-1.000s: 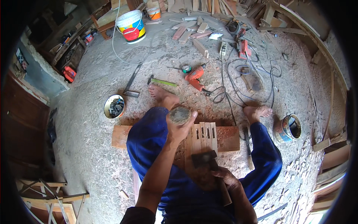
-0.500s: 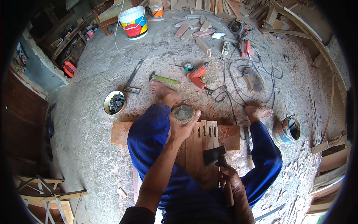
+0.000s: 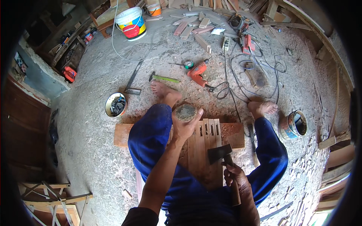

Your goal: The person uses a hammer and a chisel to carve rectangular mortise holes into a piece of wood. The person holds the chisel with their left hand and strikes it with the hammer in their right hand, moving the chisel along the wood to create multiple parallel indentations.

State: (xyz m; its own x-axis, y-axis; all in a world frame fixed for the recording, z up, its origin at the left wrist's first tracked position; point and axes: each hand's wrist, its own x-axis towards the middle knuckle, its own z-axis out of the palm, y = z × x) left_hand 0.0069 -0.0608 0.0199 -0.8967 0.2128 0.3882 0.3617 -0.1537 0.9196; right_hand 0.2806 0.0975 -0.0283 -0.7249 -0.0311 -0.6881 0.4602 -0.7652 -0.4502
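My left hand (image 3: 183,128) is wrapped round a rounded, grey-topped block (image 3: 186,112) that looks like stone, held up by my left knee. In my right hand (image 3: 237,177) is a hatchet (image 3: 220,153), gripped by its wooden handle, its dark head pointing left over the wood. Below the hands several pale wooden strips (image 3: 196,150) lie side by side, with slots cut near their far ends. They rest across a thick reddish board (image 3: 233,135) between my legs. A long tool with a wooden handle (image 3: 256,159), perhaps a chisel, lies beside my right leg.
On the floor ahead are a green-handled hammer (image 3: 166,78), a try square (image 3: 133,91), an orange drill (image 3: 197,73) and coiled cables (image 3: 226,90). A tub of metal parts (image 3: 108,109) stands left, a paint can (image 3: 288,128) right. Wood offcuts (image 3: 186,33) lie farther back.
The hatchet and my right hand have shifted slightly up and to the right. My left hand keeps its hold on the rounded block. The view has turned a little.
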